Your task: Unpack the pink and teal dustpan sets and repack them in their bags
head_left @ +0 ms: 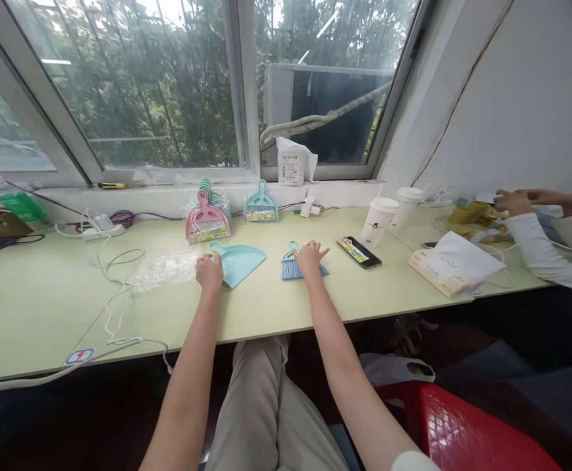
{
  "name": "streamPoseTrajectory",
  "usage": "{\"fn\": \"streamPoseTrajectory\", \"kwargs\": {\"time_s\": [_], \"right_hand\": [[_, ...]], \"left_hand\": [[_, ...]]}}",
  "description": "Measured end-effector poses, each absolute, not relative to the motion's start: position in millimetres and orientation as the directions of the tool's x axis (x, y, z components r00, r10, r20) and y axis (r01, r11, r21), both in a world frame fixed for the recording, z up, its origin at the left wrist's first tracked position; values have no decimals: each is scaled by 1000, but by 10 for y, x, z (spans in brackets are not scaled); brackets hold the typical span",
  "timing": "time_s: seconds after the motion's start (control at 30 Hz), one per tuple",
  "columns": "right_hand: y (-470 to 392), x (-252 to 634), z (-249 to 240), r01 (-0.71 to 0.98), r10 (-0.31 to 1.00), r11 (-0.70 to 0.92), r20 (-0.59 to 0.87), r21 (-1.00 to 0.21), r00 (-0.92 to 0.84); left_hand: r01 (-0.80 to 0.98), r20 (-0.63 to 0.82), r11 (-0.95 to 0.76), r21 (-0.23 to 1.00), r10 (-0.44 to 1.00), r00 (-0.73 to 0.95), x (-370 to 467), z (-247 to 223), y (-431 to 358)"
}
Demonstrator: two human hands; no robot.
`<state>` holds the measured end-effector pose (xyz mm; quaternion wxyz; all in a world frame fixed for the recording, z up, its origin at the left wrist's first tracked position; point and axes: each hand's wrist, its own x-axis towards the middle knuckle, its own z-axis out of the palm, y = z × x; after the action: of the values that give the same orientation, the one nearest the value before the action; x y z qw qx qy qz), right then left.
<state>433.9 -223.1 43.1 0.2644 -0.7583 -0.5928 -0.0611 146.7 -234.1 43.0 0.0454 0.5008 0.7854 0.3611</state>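
A light-blue dustpan [243, 261] lies on the table in front of me. My left hand [210, 270] is at its left side, fingers curled round the edge close to the handle. To the right lies a small hand brush [292, 269] with blue bristles and a light-blue handle. Over it rests my right hand [310, 258], its fingers spread and partly hiding the brush. Whether the fingertips press on the brush cannot be made out.
Behind stand packed pink dustpan sets [206, 226] and a blue set [261, 204]. Clear plastic wrappers [165, 268] lie left, near white cables [114, 307]. To the right are a phone [359, 252], paper cups [378, 221], a paper-topped packet [455, 265] and another person's hands [524, 199].
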Motion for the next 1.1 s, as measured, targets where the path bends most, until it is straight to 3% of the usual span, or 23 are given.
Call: {"fn": "streamPoseTrajectory", "kwargs": {"time_s": [0.13,0.27,0.43,0.53,0.67,0.8,0.87,1.0,1.1], "right_hand": [[-2233,4267,456,933,904,-184,320,-309,284],[-2228,4188,474,953,957,-114,228,-282,182],[-2219,4190,472,968,946,-106,278,-229,169],[-2208,4335,449,942,922,-136,309,-307,234],[-2180,4472,413,859,871,-119,364,-497,331],[-2176,4322,389,855,915,98,384,-509,123],[-2201,4206,385,849,930,192,368,-492,3],[-2266,4094,403,840,923,271,375,-469,-88],[-2296,4117,439,835,927,297,350,-464,-135]], "left_hand": [[757,199,283,589,857,-475,1461,438,-2334],[784,157,296,545,883,-443,1451,439,-2303],[853,163,245,461,921,-353,1525,434,-2307],[896,236,190,400,924,-301,1637,413,-2353],[934,287,-20,356,954,-89,1846,380,-2462],[851,289,-423,311,895,339,2073,364,-2586],[789,325,-540,295,833,448,2146,362,-2610],[817,509,-524,242,785,353,2141,350,-2560],[818,494,-493,295,812,311,2077,320,-2484]]}}
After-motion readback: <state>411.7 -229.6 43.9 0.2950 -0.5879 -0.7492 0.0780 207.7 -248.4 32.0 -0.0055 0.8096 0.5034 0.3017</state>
